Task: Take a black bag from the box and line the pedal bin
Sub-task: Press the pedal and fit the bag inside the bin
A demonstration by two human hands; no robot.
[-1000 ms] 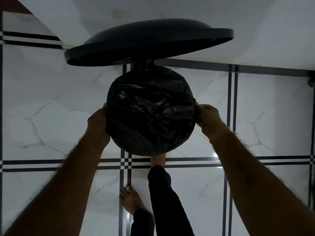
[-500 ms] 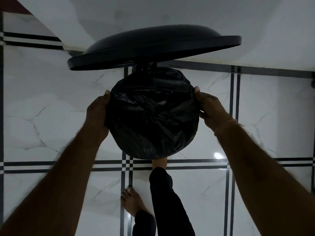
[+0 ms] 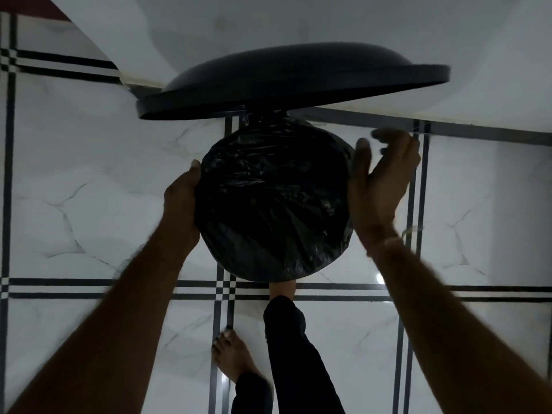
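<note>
My right hand (image 3: 379, 180) has just let go at three o'clock, fingers spread, empty. My left hand (image 3: 182, 198) still grips the black bag (image 3: 274, 210) at nine. It covers the pedal bin (image 3: 292, 82) mouth, so lining seems nearly done.

The floor (image 3: 74, 180) spreading out from the left hand (image 3: 182, 201) is glossy white tile veined with thin grey cracks (a marble look). Paired black stripes (image 3: 89, 289) run across below both hands, and others run upright, one pair passing just behind the right hand (image 3: 379, 186). Where they cross, below the left hand, they form a small checkered square (image 3: 225, 289). Beyond the hands rises a plain white wall (image 3: 298, 19), meeting the floor along a dark grey band (image 3: 478, 134) above the right hand. A dark red patch (image 3: 18, 3) sits far up and left of the left hand. The light is dim; a small bright glint (image 3: 379, 277) shows on the tile below the right hand.
</note>
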